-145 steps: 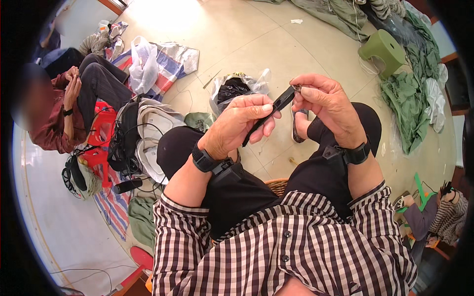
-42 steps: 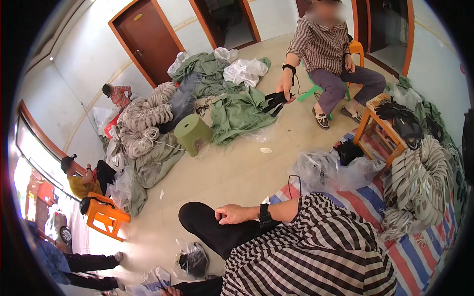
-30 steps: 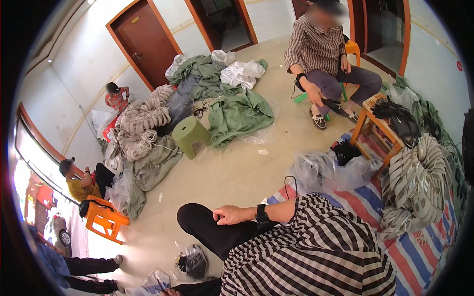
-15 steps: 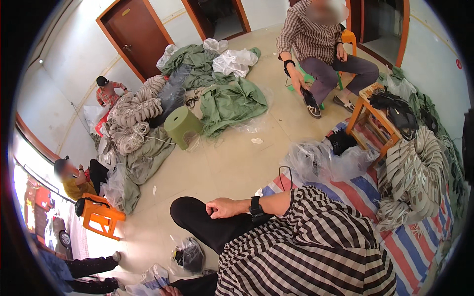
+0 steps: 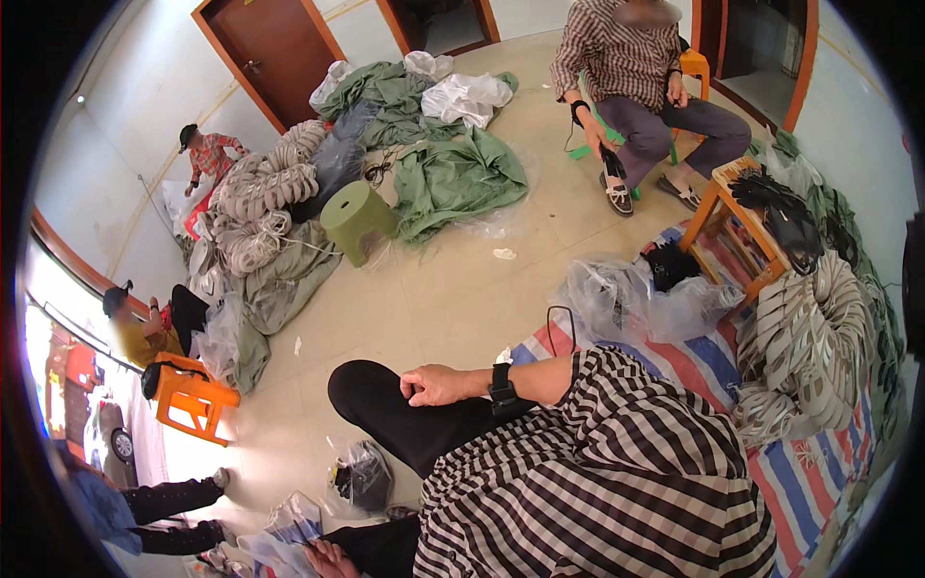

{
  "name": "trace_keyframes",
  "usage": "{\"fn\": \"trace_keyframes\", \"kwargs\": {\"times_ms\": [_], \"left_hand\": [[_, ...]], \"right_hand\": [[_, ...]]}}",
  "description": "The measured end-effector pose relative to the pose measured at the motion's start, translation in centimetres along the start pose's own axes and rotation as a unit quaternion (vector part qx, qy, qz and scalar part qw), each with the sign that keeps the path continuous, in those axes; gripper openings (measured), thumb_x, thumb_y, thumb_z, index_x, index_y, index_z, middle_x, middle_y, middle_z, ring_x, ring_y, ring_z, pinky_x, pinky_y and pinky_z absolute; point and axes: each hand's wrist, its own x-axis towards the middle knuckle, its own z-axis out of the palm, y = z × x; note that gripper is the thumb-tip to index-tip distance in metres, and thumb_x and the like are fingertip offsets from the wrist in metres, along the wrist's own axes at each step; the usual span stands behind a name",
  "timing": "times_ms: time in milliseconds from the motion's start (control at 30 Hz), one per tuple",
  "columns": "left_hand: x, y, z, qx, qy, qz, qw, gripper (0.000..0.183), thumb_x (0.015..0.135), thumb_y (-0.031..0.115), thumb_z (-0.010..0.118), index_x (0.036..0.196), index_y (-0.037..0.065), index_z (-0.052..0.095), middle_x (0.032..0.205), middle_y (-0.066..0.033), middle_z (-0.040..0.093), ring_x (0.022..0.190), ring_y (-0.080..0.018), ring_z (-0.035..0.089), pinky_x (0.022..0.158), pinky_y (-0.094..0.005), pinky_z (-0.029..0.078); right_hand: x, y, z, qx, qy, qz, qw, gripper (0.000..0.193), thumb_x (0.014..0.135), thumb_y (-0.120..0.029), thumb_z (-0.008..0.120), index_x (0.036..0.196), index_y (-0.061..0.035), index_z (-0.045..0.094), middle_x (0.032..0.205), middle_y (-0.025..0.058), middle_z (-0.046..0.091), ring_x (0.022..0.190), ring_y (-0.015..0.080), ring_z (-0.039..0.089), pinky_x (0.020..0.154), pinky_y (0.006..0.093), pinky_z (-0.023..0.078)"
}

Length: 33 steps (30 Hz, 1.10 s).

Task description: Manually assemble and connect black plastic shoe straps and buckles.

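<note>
My right hand, with a black band at the wrist, lies on my raised black-trousered knee. Its fingers are curled in and nothing shows in them. At the lower edge my left hand rests on my other leg, beside a clear plastic bag. It is small and partly cut off, so its grip cannot be made out. Between the legs and the floor, a clear bag with black contents stands in front of me. My checked sleeve covers the right forearm.
A seated person reaches down to their shoe with a dark object. A green stool, green cloth, bundled pale straps, an orange stool and a wooden stool stand about. A striped sheet lies right.
The view has shifted slightly. My left hand shows more at the lower edge; my right hand stays on the knee. The person at the far left has turned and moved an arm.
</note>
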Motion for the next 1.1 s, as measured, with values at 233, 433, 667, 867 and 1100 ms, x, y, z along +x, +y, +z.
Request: {"fn": "trace_keyframes", "kwargs": {"times_ms": [233, 433, 667, 867, 1100], "left_hand": [[1.1, -0.1, -3.0, 0.009, -0.024, 0.027, 0.999, 0.034, 0.095, 0.030, 0.046, 0.114, 0.002, 0.048, 0.066, -0.0041, 0.048, 0.049, -0.0123, 0.036, 0.043, -0.0218, 0.032], [0.6, 0.0, -1.3, 0.012, -0.028, 0.028, 0.999, 0.033, 0.094, 0.031, 0.047, 0.078, 0.003, 0.049, 0.065, -0.0054, 0.047, 0.051, -0.0122, 0.038, 0.044, -0.0222, 0.032], [0.9, 1.0, -2.2, 0.014, -0.064, 0.006, 0.998, 0.028, 0.094, 0.026, 0.047, 0.080, 0.003, 0.049, 0.069, -0.0060, 0.048, 0.053, -0.0119, 0.037, 0.047, -0.0241, 0.033], [2.5, 5.0, -2.4, -0.031, 0.011, -0.094, 0.995, 0.022, 0.094, 0.025, 0.047, 0.084, 0.006, 0.049, 0.067, -0.0053, 0.047, 0.052, -0.0127, 0.039, 0.048, -0.0244, 0.035], [3.4, 3.4, 4.5, 0.141, 0.013, -0.066, 0.988, 0.013, 0.092, 0.023, 0.050, 0.086, 0.012, 0.051, 0.062, -0.0016, 0.049, 0.044, -0.0081, 0.042, 0.038, -0.0195, 0.032]], "right_hand": [[0.2, -0.4, 0.0, 0.016, -0.002, 0.012, 1.000, 0.019, 0.075, -0.017, 0.063, 0.089, -0.0058, 0.058, 0.066, 0.0072, 0.057, 0.061, 0.0184, 0.055, 0.057, 0.0332, 0.043], [0.2, -0.2, 0.7, 0.001, 0.002, 0.011, 1.000, 0.019, 0.075, -0.016, 0.062, 0.089, -0.0057, 0.057, 0.067, 0.0070, 0.056, 0.062, 0.0186, 0.054, 0.058, 0.0333, 0.042], [1.6, -1.9, -0.1, -0.038, -0.036, 0.013, 0.999, 0.017, 0.072, -0.017, 0.062, 0.083, -0.0051, 0.060, 0.072, 0.0096, 0.062, 0.069, 0.0230, 0.060, 0.061, 0.0362, 0.046], [6.1, -7.0, 1.8, -0.013, -0.141, -0.094, 0.986, 0.013, 0.074, -0.014, 0.058, 0.080, -0.0027, 0.058, 0.066, 0.0090, 0.061, 0.059, 0.0220, 0.060, 0.057, 0.0342, 0.045], [8.8, -12.6, 7.5, 0.036, -0.173, -0.181, 0.967, 0.016, 0.078, -0.016, 0.059, 0.086, -0.0013, 0.060, 0.069, 0.0128, 0.062, 0.065, 0.0233, 0.061, 0.059, 0.0346, 0.046]]}}
